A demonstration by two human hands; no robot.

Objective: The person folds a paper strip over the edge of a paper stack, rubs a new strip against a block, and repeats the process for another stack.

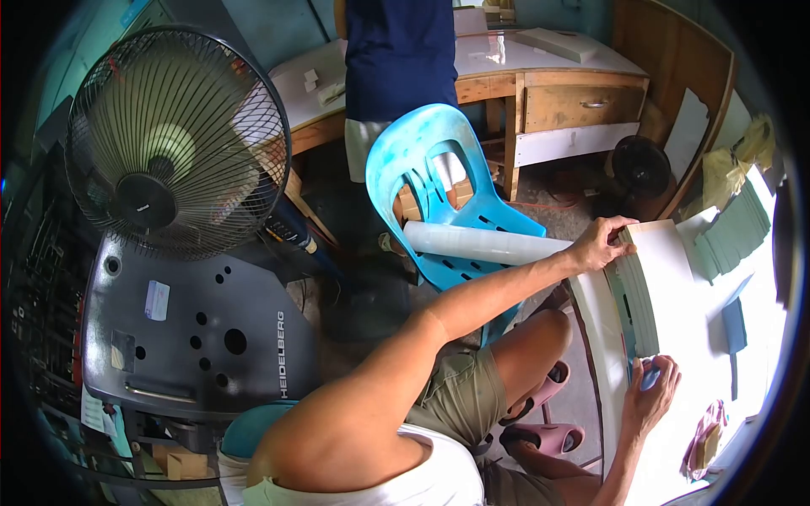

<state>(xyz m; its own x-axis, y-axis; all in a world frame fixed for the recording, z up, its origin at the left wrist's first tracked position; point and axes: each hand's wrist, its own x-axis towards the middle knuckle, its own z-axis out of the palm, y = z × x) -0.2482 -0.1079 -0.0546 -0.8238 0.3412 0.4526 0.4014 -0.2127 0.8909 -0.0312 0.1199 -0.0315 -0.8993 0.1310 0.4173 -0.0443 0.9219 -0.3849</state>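
My left hand (602,244) reaches to the far end of a thick paper stack (634,295), its fingers and thumb closed on the corner. The stack has a pale top sheet and layered greenish edges, and it lies along the edge of a white table (603,337). At the near end of the stack, my right hand (651,395) is closed around a small blue object (650,377). Fingers partly cover that object, and I cannot tell its kind. It is held close against the side of the stack.
More greenish paper stacks (736,228) lie farther along the table, with a pink cloth (705,438) nearer. A blue plastic chair (460,181) carries a clear plastic roll (481,241). A large fan (173,143) and a dark Heidelberg machine (202,329) stand left. A person (401,63) stands by a desk.
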